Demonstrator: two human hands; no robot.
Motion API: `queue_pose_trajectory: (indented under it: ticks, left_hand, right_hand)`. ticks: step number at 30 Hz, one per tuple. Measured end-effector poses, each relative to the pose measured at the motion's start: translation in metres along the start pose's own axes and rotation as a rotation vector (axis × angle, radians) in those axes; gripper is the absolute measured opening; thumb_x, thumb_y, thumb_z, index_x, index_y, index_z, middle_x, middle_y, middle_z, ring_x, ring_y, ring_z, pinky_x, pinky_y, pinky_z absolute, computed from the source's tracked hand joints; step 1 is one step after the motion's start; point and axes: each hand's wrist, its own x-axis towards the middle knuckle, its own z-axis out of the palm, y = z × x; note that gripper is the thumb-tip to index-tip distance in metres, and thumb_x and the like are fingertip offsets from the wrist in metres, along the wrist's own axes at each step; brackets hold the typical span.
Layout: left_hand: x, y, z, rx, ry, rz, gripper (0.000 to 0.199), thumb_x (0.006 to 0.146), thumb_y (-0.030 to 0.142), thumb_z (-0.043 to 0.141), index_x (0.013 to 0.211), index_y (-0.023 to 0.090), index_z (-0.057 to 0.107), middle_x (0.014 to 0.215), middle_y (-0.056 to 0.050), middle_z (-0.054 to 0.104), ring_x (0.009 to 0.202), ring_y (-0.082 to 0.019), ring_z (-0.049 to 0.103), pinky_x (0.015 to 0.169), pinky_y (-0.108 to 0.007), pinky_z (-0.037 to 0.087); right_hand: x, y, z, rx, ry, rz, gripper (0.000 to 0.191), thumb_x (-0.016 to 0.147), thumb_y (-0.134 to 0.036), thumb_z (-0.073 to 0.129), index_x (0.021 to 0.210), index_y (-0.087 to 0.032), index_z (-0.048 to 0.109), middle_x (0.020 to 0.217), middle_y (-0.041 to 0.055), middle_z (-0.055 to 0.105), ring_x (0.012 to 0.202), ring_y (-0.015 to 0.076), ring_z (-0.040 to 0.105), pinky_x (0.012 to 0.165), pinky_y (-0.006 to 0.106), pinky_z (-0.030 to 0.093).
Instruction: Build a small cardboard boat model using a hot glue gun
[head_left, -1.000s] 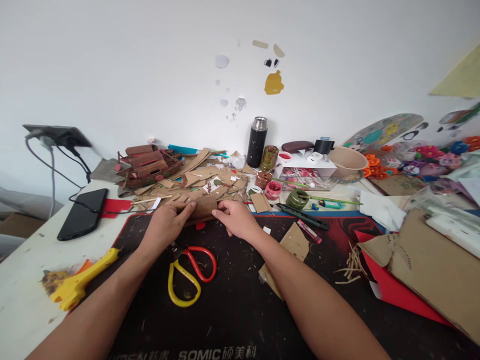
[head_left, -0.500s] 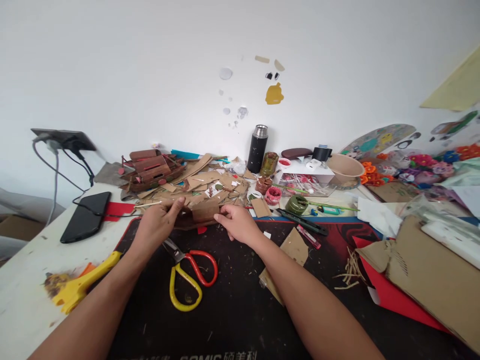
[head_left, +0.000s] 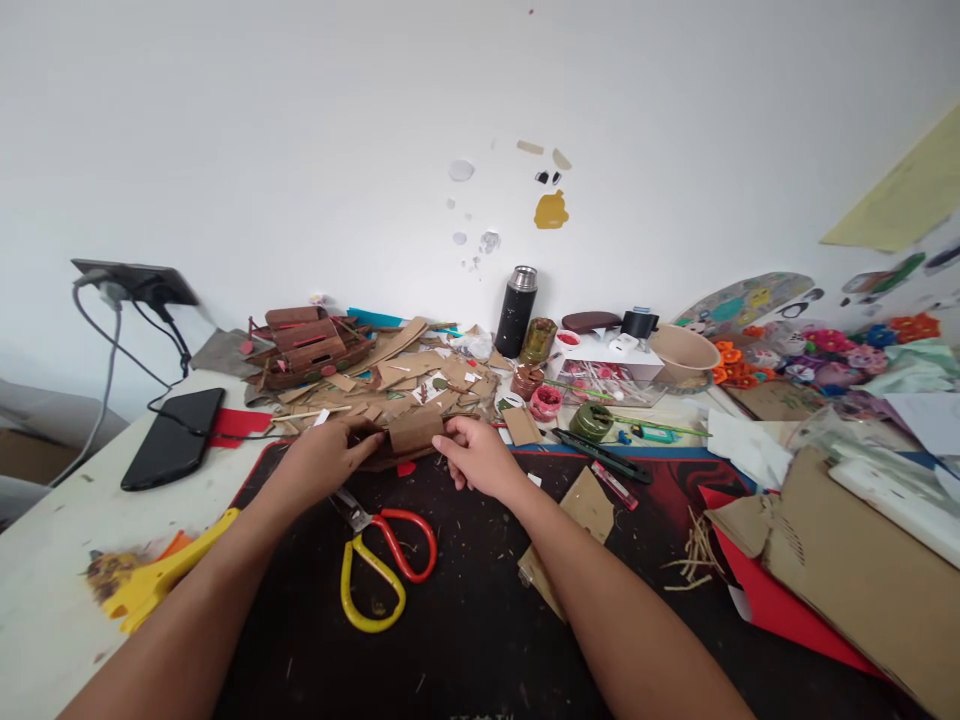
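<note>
A small brown cardboard piece with a curved top (head_left: 416, 430) is between my two hands, at the back edge of the dark mat (head_left: 465, 620). My left hand (head_left: 330, 455) is closed on its left end, the fingertips partly hidden. At the right end, my right hand (head_left: 476, 455) pinches the piece between thumb and fingers. Scissors (head_left: 375, 565) with one red and one yellow handle lie on the mat just below my hands. A small red scrap (head_left: 406, 468) rests under the piece.
Cardboard scraps (head_left: 405, 370) and a brown model boat (head_left: 315, 345) are behind my hands. Paint jars (head_left: 591, 421) and a black flask (head_left: 516, 312) stand at the back. A yellow glue gun (head_left: 172, 570) and phone (head_left: 172, 440) lie left, a cardboard box (head_left: 847, 570) right.
My left hand has turned palm down, and its raised thumb has lowered toward the brown piece. My right hand keeps its place at the right end. The view has tilted up slightly.
</note>
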Motion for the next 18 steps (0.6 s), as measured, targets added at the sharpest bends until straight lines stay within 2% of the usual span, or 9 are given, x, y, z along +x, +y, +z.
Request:
queue_pose_trajectory:
  ticks: [4, 8, 10, 14, 18]
  left_hand:
    - [-0.002, 0.005, -0.007, -0.16, -0.094, -0.007, 0.053, 0.088, 0.068, 0.056, 0.099, 0.026, 0.087, 0.1, -0.009, 0.086, 0.089, -0.034, 0.076, 0.088, -0.04, 0.055]
    - [-0.005, 0.01, -0.008, -0.365, -0.204, -0.033, 0.054, 0.083, 0.075, 0.064, 0.084, 0.025, 0.085, 0.089, -0.008, 0.084, 0.083, -0.032, 0.073, 0.077, -0.037, 0.056]
    - [-0.008, 0.014, -0.009, -0.476, -0.243, -0.077, 0.056, 0.081, 0.078, 0.068, 0.089, 0.024, 0.085, 0.088, -0.007, 0.083, 0.082, -0.031, 0.073, 0.073, -0.036, 0.057]
    - [-0.014, 0.026, -0.007, -0.693, -0.253, -0.139, 0.062, 0.076, 0.077, 0.078, 0.108, 0.025, 0.084, 0.103, -0.007, 0.083, 0.098, -0.031, 0.074, 0.081, -0.037, 0.061]
    - [-0.021, 0.033, 0.003, -0.912, -0.378, -0.222, 0.068, 0.074, 0.076, 0.083, 0.115, 0.022, 0.081, 0.1, -0.01, 0.08, 0.092, -0.028, 0.073, 0.074, -0.035, 0.062]
  right_hand:
    - [0.002, 0.001, -0.002, 0.089, -0.004, 0.01, 0.021, 0.099, -0.039, 0.069, 0.099, -0.022, 0.058, 0.058, -0.0082, 0.063, 0.039, 0.0109, 0.057, 0.033, 0.018, 0.035]
    - [0.004, 0.002, -0.005, 0.177, -0.041, -0.045, 0.036, 0.091, -0.053, 0.076, 0.094, -0.021, 0.06, 0.059, -0.0066, 0.064, 0.041, 0.011, 0.058, 0.033, 0.018, 0.036]
    - [0.004, 0.001, -0.006, 0.225, -0.059, -0.065, 0.042, 0.086, -0.059, 0.078, 0.092, -0.021, 0.061, 0.058, -0.0059, 0.064, 0.041, 0.0112, 0.058, 0.033, 0.018, 0.036]
    - [0.001, -0.004, -0.009, 0.312, -0.088, -0.065, 0.049, 0.082, -0.065, 0.08, 0.089, -0.021, 0.062, 0.056, -0.0057, 0.063, 0.043, 0.0114, 0.059, 0.035, 0.018, 0.036]
    - [-0.002, -0.006, -0.013, 0.369, -0.074, -0.053, 0.053, 0.08, -0.071, 0.081, 0.086, -0.021, 0.063, 0.053, -0.0072, 0.058, 0.041, 0.0112, 0.056, 0.035, 0.019, 0.035]
